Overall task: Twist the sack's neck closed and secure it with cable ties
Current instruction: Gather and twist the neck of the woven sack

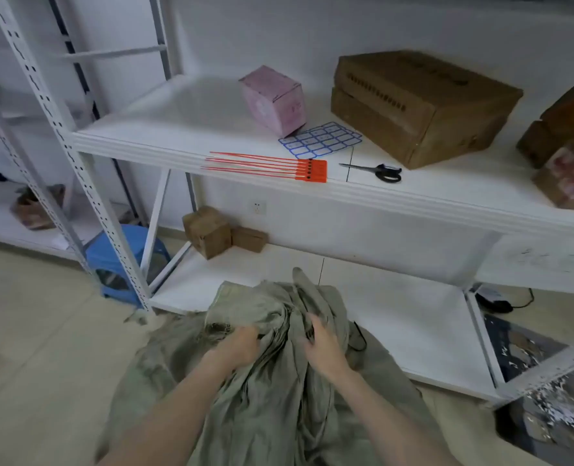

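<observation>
Grey-green sack (262, 408) slumps on floor before white shelf unit (191, 153), neck bunched upward. Left hand (240, 344) grips gathered cloth, fingers curled into folds; right hand (322, 348) clutches neighbouring folds, fingers curled. Red cable ties (272, 165) lie on shelf's front edge, well above sack, scissors (378, 171) just beside, blue label sheet (320, 141) behind them.
</observation>
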